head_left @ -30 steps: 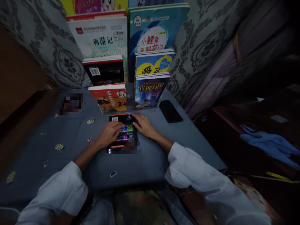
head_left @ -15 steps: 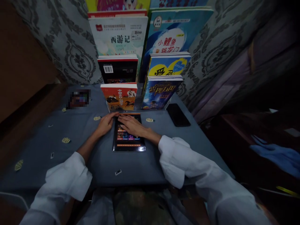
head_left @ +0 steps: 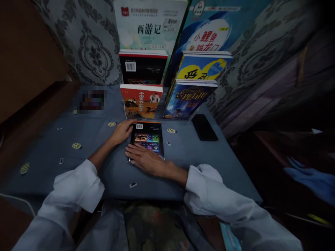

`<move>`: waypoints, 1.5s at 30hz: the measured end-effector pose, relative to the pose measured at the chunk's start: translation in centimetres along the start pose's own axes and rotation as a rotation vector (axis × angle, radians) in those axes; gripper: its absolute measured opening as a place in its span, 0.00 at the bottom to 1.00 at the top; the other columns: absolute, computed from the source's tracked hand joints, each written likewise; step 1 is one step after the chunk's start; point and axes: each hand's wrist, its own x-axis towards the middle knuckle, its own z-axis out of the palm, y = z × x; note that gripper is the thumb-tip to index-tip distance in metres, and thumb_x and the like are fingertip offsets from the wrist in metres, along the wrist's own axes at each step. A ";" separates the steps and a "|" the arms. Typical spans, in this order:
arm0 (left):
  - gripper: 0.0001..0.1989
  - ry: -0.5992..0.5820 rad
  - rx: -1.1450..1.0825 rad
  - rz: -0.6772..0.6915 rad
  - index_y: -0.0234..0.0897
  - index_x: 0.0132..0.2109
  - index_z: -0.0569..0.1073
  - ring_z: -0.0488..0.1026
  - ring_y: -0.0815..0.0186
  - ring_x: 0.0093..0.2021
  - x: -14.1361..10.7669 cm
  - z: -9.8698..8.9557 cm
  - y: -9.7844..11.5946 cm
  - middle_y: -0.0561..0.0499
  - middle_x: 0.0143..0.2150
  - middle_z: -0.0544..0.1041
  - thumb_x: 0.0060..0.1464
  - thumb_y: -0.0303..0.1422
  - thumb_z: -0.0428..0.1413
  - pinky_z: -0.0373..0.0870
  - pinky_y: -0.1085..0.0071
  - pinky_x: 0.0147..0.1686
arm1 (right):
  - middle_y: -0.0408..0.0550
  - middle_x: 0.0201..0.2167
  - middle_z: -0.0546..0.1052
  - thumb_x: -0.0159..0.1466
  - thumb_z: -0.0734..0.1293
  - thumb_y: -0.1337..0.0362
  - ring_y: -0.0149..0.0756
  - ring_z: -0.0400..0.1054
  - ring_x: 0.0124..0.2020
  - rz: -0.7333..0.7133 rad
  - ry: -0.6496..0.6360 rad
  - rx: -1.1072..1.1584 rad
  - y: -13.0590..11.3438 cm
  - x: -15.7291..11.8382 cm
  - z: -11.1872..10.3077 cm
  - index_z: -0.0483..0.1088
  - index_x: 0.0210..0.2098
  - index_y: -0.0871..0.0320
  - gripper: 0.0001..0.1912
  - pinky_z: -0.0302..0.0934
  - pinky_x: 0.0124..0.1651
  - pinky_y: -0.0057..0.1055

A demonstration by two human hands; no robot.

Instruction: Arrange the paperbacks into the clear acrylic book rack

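Observation:
A black book (head_left: 147,129) with a barcode and rows of small colourful pictures lies flat on the blue-grey tablecloth in front of me. My right hand (head_left: 145,159) rests flat across its near part, fingers stretched toward the left edge, covering the lower pictures. At the book's upper left corner lies my left hand (head_left: 123,131), fingers extended and touching the edge. Just behind the book stands a red-orange book (head_left: 142,101) in a rack, beside a dark blue book (head_left: 190,99).
Behind these stand a black book (head_left: 143,68), a yellow and blue book (head_left: 204,66), a pale green book (head_left: 150,24) and a large blue book (head_left: 220,24). A black phone (head_left: 204,127) lies right of the rack. A pixelated item (head_left: 91,100) sits at the back left.
My right hand has slid toward me, from the book's upper part to its near part, uncovering the barcode and upper pictures. My left hand stays at the upper left corner. The view has shifted.

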 end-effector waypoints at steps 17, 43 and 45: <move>0.17 -0.052 0.467 -0.103 0.35 0.58 0.70 0.71 0.49 0.57 -0.8 0.7 5.2 0.39 0.54 0.78 0.66 0.33 0.48 0.64 0.53 0.54 | 0.64 0.68 0.61 0.71 0.62 0.56 0.49 0.47 0.73 0.172 0.136 -0.107 -1.6 -4.0 -0.2 0.57 0.68 0.65 0.31 0.45 0.73 0.54; 0.36 -0.333 0.555 0.003 0.23 0.71 0.53 0.43 0.51 0.75 0.1 3.6 5.3 0.32 0.74 0.49 0.69 0.48 0.38 0.44 0.46 0.70 | 0.57 0.60 0.74 0.69 0.60 0.70 0.42 0.64 0.65 0.215 0.327 -0.028 -0.5 -8.2 -1.3 0.71 0.57 0.60 0.18 0.60 0.68 0.50; 0.36 -0.356 0.521 0.044 0.25 0.71 0.51 0.43 0.51 0.75 0.9 3.9 5.4 0.33 0.74 0.48 0.68 0.49 0.38 0.44 0.46 0.70 | 0.58 0.59 0.75 0.69 0.61 0.70 0.43 0.66 0.64 0.203 0.337 -0.052 -0.5 -8.1 -1.4 0.72 0.56 0.61 0.18 0.60 0.67 0.49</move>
